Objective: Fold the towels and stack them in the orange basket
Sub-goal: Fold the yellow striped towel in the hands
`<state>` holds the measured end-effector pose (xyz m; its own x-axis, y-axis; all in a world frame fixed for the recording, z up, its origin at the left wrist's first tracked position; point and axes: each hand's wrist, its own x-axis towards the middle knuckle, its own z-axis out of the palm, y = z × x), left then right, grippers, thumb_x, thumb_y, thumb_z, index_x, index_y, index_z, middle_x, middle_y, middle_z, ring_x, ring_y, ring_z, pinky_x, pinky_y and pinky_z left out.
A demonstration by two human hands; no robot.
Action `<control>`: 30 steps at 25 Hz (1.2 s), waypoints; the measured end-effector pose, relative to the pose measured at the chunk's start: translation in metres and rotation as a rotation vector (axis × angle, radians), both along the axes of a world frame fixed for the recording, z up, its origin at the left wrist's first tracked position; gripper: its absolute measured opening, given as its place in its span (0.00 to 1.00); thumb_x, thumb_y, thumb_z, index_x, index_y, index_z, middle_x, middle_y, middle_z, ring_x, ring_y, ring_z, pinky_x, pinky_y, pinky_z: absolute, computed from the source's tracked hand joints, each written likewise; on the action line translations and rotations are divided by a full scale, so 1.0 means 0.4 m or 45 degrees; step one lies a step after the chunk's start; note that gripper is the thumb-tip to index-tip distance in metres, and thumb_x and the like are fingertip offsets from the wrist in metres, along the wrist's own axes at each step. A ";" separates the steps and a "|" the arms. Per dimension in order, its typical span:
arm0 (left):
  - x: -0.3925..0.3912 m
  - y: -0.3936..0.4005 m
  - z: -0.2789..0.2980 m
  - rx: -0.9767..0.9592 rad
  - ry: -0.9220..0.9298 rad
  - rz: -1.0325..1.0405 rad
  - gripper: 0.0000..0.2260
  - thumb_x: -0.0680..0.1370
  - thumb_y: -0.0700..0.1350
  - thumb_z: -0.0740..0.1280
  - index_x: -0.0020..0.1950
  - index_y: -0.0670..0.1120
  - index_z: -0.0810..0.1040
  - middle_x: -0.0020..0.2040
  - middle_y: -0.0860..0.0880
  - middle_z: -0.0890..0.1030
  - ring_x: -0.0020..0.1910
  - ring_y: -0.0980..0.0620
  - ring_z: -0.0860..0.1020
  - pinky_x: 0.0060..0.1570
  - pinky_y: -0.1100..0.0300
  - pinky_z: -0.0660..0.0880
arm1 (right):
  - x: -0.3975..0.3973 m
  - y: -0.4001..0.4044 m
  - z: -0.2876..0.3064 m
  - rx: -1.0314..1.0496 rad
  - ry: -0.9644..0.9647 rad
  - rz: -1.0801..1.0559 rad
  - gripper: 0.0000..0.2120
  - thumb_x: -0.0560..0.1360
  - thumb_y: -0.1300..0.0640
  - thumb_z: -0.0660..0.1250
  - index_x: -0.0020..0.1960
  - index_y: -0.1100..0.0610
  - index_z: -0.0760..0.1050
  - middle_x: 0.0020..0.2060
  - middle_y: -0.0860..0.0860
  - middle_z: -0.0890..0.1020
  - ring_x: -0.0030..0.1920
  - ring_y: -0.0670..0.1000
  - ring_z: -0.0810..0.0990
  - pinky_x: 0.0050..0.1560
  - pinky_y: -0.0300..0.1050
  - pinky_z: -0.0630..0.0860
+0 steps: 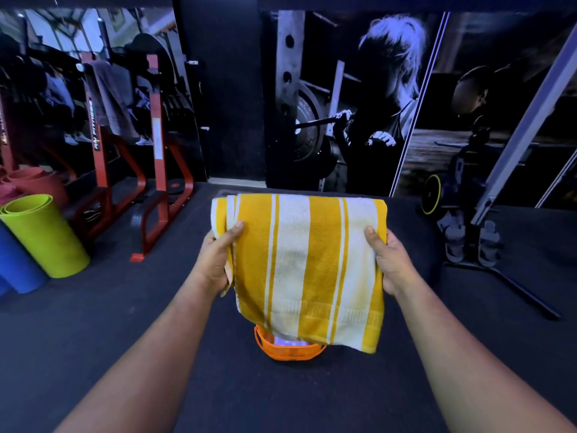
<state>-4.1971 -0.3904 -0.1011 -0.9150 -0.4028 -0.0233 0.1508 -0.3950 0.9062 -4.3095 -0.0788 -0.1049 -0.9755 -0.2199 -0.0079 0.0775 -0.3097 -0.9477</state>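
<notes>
A folded yellow and white striped towel (306, 270) hangs in the air in front of me. My left hand (218, 257) grips its left edge, thumb on top. My right hand (390, 264) grips its right edge the same way. Below the towel's lower edge sits the orange basket (290, 351) on the dark floor, mostly hidden by the towel. Something pale lies inside the basket, only a strip of it showing.
Rolled green mat (43, 235) and blue mat (15, 267) lie at the left. A red metal gym rack (156, 170) stands behind them, a brown cloth draped over it. A stand with weights (468, 239) is at the right. Dark floor mat (125, 323) surrounds the basket.
</notes>
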 end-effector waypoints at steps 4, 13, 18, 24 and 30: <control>0.016 -0.011 0.005 0.094 -0.028 -0.130 0.27 0.73 0.52 0.78 0.69 0.45 0.77 0.62 0.39 0.83 0.60 0.39 0.82 0.51 0.41 0.82 | 0.007 -0.010 0.050 -0.115 0.110 0.051 0.08 0.80 0.56 0.67 0.59 0.54 0.76 0.49 0.54 0.87 0.46 0.53 0.86 0.44 0.50 0.84; 0.012 -0.001 -0.029 -0.310 -0.072 -0.279 0.31 0.71 0.42 0.80 0.71 0.46 0.72 0.63 0.42 0.83 0.61 0.42 0.82 0.59 0.41 0.80 | -0.031 -0.019 0.027 0.085 0.189 -0.240 0.14 0.80 0.52 0.69 0.64 0.55 0.75 0.55 0.55 0.85 0.54 0.57 0.85 0.48 0.49 0.82; -0.014 0.024 -0.025 -0.189 -0.176 0.176 0.31 0.75 0.36 0.76 0.70 0.49 0.62 0.59 0.44 0.80 0.55 0.44 0.83 0.47 0.48 0.82 | -0.025 0.016 -0.027 0.630 -0.184 0.134 0.36 0.75 0.53 0.76 0.73 0.46 0.57 0.62 0.52 0.79 0.57 0.56 0.82 0.51 0.58 0.81; -0.007 -0.023 -0.075 -0.281 -0.248 0.305 0.21 0.80 0.38 0.71 0.64 0.58 0.67 0.58 0.43 0.80 0.50 0.45 0.83 0.49 0.45 0.83 | 0.026 -0.008 -0.113 0.128 -0.075 0.060 0.41 0.78 0.61 0.71 0.78 0.35 0.53 0.62 0.54 0.83 0.58 0.57 0.84 0.55 0.59 0.81; 0.033 -0.051 -0.099 -0.388 -0.126 -0.065 0.27 0.77 0.34 0.73 0.70 0.54 0.70 0.61 0.48 0.79 0.52 0.52 0.83 0.51 0.48 0.82 | 0.042 -0.038 -0.150 0.332 0.100 0.222 0.28 0.77 0.71 0.67 0.69 0.45 0.75 0.67 0.50 0.79 0.60 0.50 0.82 0.63 0.52 0.78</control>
